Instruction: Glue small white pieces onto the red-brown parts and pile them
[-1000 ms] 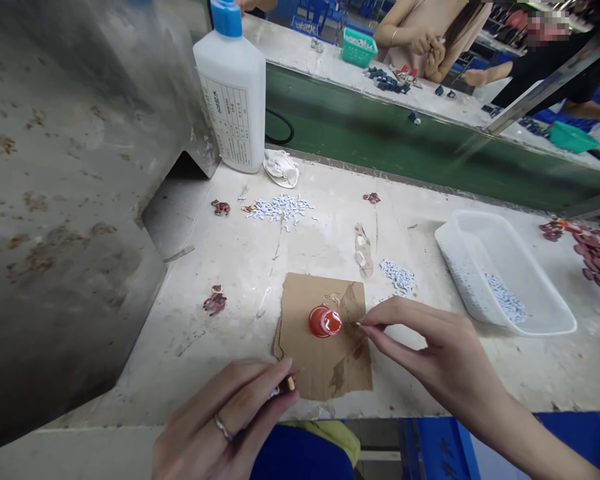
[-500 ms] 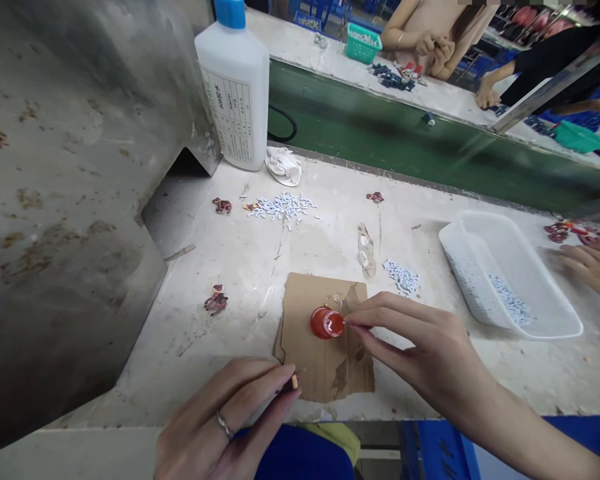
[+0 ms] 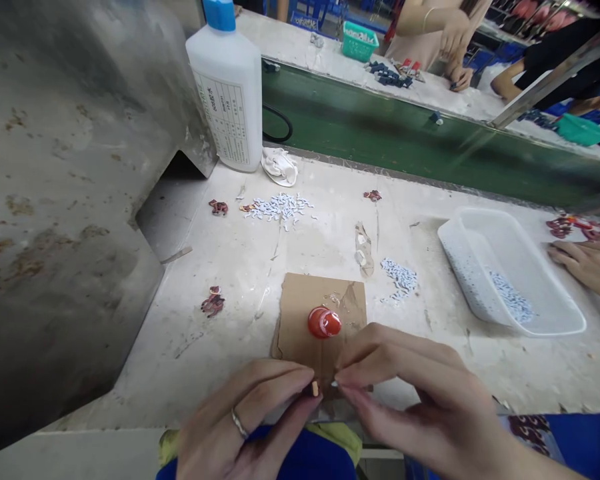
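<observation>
Between thumb and forefinger, my left hand [image 3: 253,417] pinches a small dark figurine piece [image 3: 315,388] with an orange-tan end showing; the rest is hidden by the fingers. My right hand [image 3: 410,393], also closed in a pinch, grips a tiny pale piece [image 3: 335,383] just right of it, with a small gap between the two. Both hands are over the front edge of a torn cardboard square [image 3: 300,300]. On that cardboard stands a small red cup [image 3: 324,323] of glossy liquid. A curved heap of tiny pale-blue pieces [image 3: 400,279] lies beyond my right hand.
A white plastic tub [image 3: 480,267] holds more pale pieces, with a co-worker's hand [image 3: 587,263] beside it. Another pale heap [image 3: 283,208], brown figurines [image 3: 213,302] and a large bottle [image 3: 230,93] stand farther back. A metal housing [image 3: 65,200] blocks the left.
My right hand has drawn back from the red cup toward my left hand, carrying the tiny pale piece. My left hand has shifted slightly right with the figurine piece.
</observation>
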Demonstrator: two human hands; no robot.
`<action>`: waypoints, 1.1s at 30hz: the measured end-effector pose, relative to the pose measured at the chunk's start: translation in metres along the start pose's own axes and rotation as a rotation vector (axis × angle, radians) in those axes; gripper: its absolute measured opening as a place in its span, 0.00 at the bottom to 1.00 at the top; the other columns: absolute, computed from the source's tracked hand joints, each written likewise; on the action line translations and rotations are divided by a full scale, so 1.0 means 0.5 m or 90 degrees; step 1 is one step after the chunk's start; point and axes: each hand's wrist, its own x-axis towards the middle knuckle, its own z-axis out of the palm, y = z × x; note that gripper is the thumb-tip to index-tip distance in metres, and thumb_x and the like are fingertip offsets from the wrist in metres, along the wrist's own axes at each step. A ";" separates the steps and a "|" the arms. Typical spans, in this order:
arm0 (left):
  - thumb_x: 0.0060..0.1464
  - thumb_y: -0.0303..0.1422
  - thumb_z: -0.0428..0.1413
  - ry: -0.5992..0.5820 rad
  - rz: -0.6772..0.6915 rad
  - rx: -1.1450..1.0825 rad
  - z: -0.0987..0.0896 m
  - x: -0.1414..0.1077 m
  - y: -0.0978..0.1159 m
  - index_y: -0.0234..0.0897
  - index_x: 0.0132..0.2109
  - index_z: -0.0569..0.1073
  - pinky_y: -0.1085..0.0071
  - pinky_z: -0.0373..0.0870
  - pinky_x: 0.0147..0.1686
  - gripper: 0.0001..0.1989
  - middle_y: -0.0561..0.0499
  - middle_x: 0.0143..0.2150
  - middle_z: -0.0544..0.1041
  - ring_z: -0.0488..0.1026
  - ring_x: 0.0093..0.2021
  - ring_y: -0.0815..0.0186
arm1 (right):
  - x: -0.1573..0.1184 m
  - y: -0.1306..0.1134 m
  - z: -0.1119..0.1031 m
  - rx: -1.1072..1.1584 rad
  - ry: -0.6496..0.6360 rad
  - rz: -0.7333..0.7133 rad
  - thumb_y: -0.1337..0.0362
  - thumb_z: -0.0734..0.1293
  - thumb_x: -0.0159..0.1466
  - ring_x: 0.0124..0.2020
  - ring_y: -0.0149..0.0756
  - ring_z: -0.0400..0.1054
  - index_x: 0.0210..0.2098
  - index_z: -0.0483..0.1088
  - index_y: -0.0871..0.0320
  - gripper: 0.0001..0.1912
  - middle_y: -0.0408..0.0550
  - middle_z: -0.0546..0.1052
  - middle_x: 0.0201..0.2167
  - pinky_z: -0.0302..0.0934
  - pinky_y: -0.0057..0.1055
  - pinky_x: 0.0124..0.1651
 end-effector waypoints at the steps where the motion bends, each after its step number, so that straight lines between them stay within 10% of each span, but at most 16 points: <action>1: 0.60 0.23 0.62 -0.006 -0.008 -0.015 0.001 0.000 0.002 0.41 0.51 0.76 0.86 0.78 0.48 0.14 0.58 0.44 0.81 0.81 0.43 0.77 | -0.002 0.001 0.007 0.024 -0.004 0.000 0.78 0.70 0.66 0.38 0.28 0.76 0.41 0.73 0.57 0.10 0.44 0.80 0.38 0.72 0.24 0.40; 17: 0.60 0.25 0.63 0.010 0.015 0.005 0.016 0.017 0.007 0.39 0.49 0.77 0.85 0.80 0.44 0.11 0.57 0.43 0.83 0.82 0.40 0.75 | -0.013 -0.004 0.011 -0.018 -0.060 0.029 0.75 0.69 0.69 0.35 0.27 0.75 0.43 0.75 0.58 0.07 0.45 0.79 0.37 0.70 0.21 0.36; 25: 0.60 0.43 0.63 0.089 -0.050 0.079 0.033 0.054 0.033 0.42 0.46 0.81 0.75 0.84 0.41 0.12 0.51 0.38 0.84 0.84 0.42 0.63 | -0.005 -0.019 -0.005 -0.147 -0.105 -0.030 0.75 0.64 0.73 0.38 0.34 0.77 0.48 0.74 0.59 0.10 0.50 0.79 0.41 0.74 0.27 0.38; 33: 0.61 0.28 0.62 0.057 -0.018 0.130 0.002 0.021 0.018 0.43 0.52 0.76 0.85 0.80 0.44 0.13 0.58 0.42 0.84 0.83 0.39 0.74 | 0.030 -0.007 0.008 0.058 -0.070 0.126 0.68 0.75 0.66 0.35 0.29 0.76 0.43 0.79 0.56 0.06 0.43 0.81 0.36 0.72 0.24 0.38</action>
